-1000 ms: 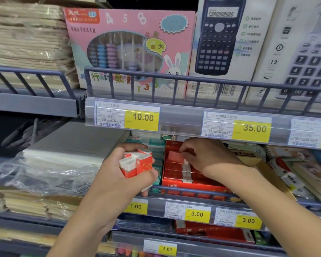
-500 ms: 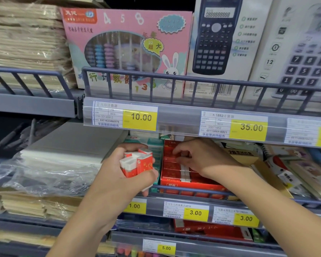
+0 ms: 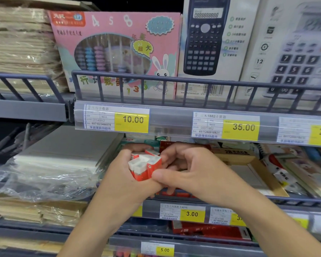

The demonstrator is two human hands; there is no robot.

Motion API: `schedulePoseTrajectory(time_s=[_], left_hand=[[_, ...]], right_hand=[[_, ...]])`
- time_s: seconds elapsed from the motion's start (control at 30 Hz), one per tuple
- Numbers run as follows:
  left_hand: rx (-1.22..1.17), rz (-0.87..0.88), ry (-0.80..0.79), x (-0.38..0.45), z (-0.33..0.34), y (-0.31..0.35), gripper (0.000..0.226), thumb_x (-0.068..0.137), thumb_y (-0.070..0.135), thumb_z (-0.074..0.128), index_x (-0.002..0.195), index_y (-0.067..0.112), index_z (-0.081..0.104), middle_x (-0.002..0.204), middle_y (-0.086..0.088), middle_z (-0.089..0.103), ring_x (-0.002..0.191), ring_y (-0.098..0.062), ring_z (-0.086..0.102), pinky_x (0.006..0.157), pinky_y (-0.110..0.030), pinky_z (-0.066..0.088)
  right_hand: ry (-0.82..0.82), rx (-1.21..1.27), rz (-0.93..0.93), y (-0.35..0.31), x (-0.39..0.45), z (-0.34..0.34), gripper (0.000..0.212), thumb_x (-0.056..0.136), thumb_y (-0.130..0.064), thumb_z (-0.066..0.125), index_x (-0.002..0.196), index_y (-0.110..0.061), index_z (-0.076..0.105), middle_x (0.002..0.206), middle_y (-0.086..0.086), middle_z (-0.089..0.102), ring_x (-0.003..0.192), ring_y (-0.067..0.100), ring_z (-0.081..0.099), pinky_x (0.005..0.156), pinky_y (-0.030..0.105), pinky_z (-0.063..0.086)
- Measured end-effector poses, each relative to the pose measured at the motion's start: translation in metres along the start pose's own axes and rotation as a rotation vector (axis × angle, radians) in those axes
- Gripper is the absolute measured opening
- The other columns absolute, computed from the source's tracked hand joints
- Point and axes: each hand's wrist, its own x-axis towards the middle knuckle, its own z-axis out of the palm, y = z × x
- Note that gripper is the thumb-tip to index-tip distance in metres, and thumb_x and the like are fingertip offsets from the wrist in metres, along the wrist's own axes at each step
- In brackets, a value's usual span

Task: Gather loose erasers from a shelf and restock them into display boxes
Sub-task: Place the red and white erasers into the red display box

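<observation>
From the head view, the left hand [image 3: 122, 175] is curled round a bunch of erasers [image 3: 144, 165], white blocks in red sleeves standing on end in its grip, held just in front of the middle shelf [image 3: 174, 202] and below the price rail [image 3: 170, 125] that carries the yellow 10.00 and 35.00 tags. The right hand [image 3: 189, 173] has its fingers bent and meets the bunch from the right of the erasers, thumb laid along the lower edge of a red sleeve and touching the left hand's thumb; whether it actually pinches an eraser or only rests against the bunch cannot be told. Behind the erasers, mostly hidden by both hands, a red display box [image 3: 167, 145] sits on the middle shelf, only its far edge and a strip of its front showing. Right of the erasers lies a tan cardboard tray [image 3: 248, 164] with packets beyond it. Left of the erasers is a stack of paper under loose clear plastic wrap [image 3: 35, 179]. Above the price rail stand a pink abacus box [image 3: 119, 52] and a calculator box [image 3: 211, 43]
</observation>
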Motion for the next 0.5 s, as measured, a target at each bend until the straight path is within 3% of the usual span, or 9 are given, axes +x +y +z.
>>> schedulePoseTrajectory(time_s=[0.07, 0.13, 0.23, 0.27, 0.33, 0.4, 0.43, 0.5], left_hand=[[0.082, 0.025, 0.022, 0.0, 0.001, -0.001, 0.059, 0.041, 0.056, 0.09, 0.091, 0.04, 0.063, 0.084, 0.008, 0.077, 0.07, -0.017, 0.073, 0.059, -0.039, 0.063], [0.086, 0.027, 0.01, 0.001, 0.0, -0.001, 0.063, 0.039, 0.058, 0.093, 0.092, 0.043, 0.063, 0.089, 0.006, 0.078, 0.08, -0.027, 0.075, 0.069, -0.051, 0.064], [0.006, -0.009, -0.058, -0.001, -0.008, -0.001, 0.066, 0.04, 0.063, 0.099, 0.094, 0.042, 0.066, 0.09, 0.001, 0.08, 0.075, -0.021, 0.076, 0.063, -0.038, 0.064], [-0.004, -0.023, -0.065, -0.001, -0.01, -0.002, 0.061, 0.045, 0.06, 0.098, 0.093, 0.041, 0.067, 0.088, 0.0, 0.08, 0.07, -0.019, 0.075, 0.062, -0.033, 0.062], [-0.035, -0.046, -0.055, -0.001, -0.015, -0.004, 0.046, 0.055, 0.05, 0.094, 0.091, 0.041, 0.068, 0.087, -0.002, 0.079, 0.059, -0.019, 0.069, 0.06, -0.029, 0.058], [-0.1, -0.063, -0.029, 0.001, -0.016, -0.006, 0.034, 0.063, 0.036, 0.088, 0.092, 0.041, 0.069, 0.093, -0.002, 0.079, 0.052, -0.02, 0.062, 0.058, -0.028, 0.056], [-0.12, -0.07, -0.018, 0.002, -0.016, -0.006, 0.031, 0.066, 0.03, 0.086, 0.091, 0.041, 0.07, 0.096, -0.002, 0.08, 0.051, -0.02, 0.06, 0.057, -0.027, 0.055], [-0.142, -0.068, -0.005, 0.002, -0.016, -0.004, 0.03, 0.07, 0.024, 0.083, 0.09, 0.041, 0.069, 0.097, -0.001, 0.08, 0.05, -0.021, 0.059, 0.055, -0.027, 0.054]], right_hand=[[0.041, -0.011, -0.006, -0.001, 0.0, 0.006, 0.022, 0.082, -0.02, 0.082, 0.093, -0.015, 0.064, 0.08, 0.004, 0.074, 0.064, 0.013, 0.07, 0.06, 0.022, 0.055], [0.08, -0.06, -0.029, 0.002, 0.001, 0.007, 0.022, 0.082, -0.02, 0.079, 0.097, -0.018, 0.063, 0.082, 0.005, 0.073, 0.065, 0.018, 0.071, 0.06, 0.027, 0.056], [0.138, -0.1, -0.019, 0.001, -0.002, 0.004, 0.021, 0.087, -0.014, 0.069, 0.105, -0.022, 0.062, 0.085, 0.006, 0.072, 0.068, 0.025, 0.074, 0.071, 0.041, 0.059], [0.159, -0.11, -0.015, -0.001, -0.003, 0.0, 0.02, 0.088, -0.013, 0.067, 0.105, -0.023, 0.063, 0.083, 0.004, 0.073, 0.069, 0.023, 0.074, 0.073, 0.036, 0.058], [0.208, -0.207, 0.033, -0.006, -0.007, -0.011, 0.008, 0.089, -0.021, 0.067, 0.089, -0.03, 0.067, 0.069, -0.003, 0.072, 0.06, 0.008, 0.069, 0.06, 0.016, 0.051], [0.22, -0.459, 0.172, -0.005, -0.008, -0.028, 0.033, 0.084, -0.048, 0.066, 0.055, -0.032, 0.06, 0.044, -0.01, 0.055, 0.038, -0.001, 0.049, 0.043, 0.012, 0.035], [0.222, -0.544, 0.241, -0.003, -0.008, -0.036, 0.037, 0.082, -0.053, 0.066, 0.052, -0.033, 0.057, 0.039, -0.014, 0.05, 0.037, -0.001, 0.046, 0.041, 0.011, 0.034], [0.245, -0.535, 0.274, 0.003, -0.005, -0.051, 0.018, 0.087, -0.038, 0.069, 0.07, -0.034, 0.064, 0.048, -0.024, 0.057, 0.045, -0.008, 0.051, 0.045, 0.006, 0.037]])
